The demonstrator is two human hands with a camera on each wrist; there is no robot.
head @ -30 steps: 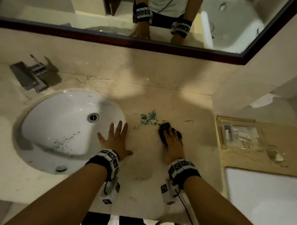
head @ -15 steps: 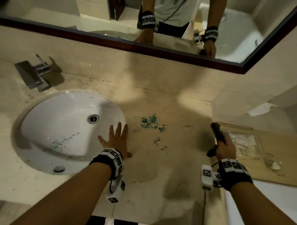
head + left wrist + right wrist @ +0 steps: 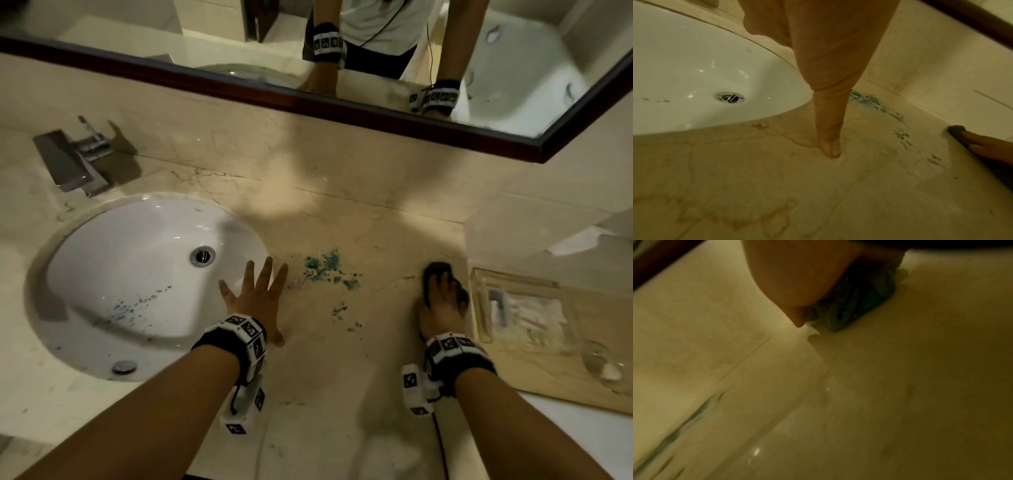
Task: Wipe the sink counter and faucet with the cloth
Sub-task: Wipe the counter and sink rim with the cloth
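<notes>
both hands flat: left [image 3: 255, 301] on counter [image 3: 342, 377], right [image 3: 442, 308] pressing cloth [image 3: 436, 269] beside tray [image 3: 479, 308]

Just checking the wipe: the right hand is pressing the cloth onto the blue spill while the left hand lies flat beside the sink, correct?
Not quite. In the head view the right hand presses the cloth onto bare counter right of the blue spill. The left hand does lie flat beside the sink.
</notes>
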